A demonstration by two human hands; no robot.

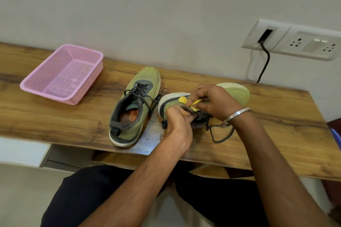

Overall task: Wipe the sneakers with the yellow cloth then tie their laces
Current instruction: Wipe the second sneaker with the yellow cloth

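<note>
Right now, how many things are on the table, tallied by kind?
Sneakers: 2, one standing free, one tipped on its side in the left hand and right hand
Yellow cloth: 1
Pink basket: 1
Total: 4

My hands cover most of the yellow cloth (193,103) and the right sneaker's (234,91) middle; I can't read the laces' (219,135) state there.

Open wooden desk (55,125) between the pink perforated plastic basket (62,73) and the upright green mesh sneaker (134,107).
</note>
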